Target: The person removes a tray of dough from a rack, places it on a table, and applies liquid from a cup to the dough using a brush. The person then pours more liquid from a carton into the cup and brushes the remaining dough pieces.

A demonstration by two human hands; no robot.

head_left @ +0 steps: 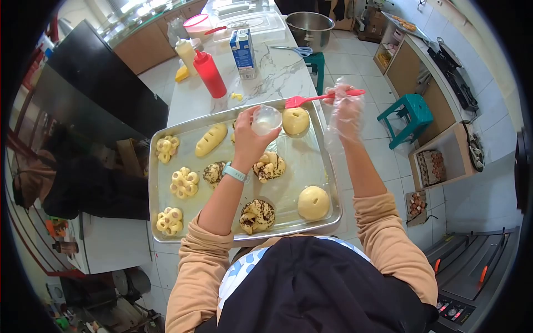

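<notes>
My left hand (248, 139), with a pale watch at the wrist, is closed around a small clear cup (267, 117) of whitish liquid. In a loose clear plastic glove, my right hand (346, 114) grips a red pastry brush (311, 100). The brush head points left, over the upper edge of a round dough bun (295, 122). That bun lies at the far right of a metal baking tray (300, 164). A second round bun (313, 203), chocolate-streaked dough knots (257, 216), a slashed loaf (211, 140) and flower-shaped doughs (184, 183) share the tray.
Beyond the tray on the marble table stand a red squeeze bottle (210, 75), a cream-coloured bottle (186, 56) and a blue carton (243, 54). Scissors (292, 50) lie near the right edge. A large pot (310, 30) and a green stool (408, 119) are farther right.
</notes>
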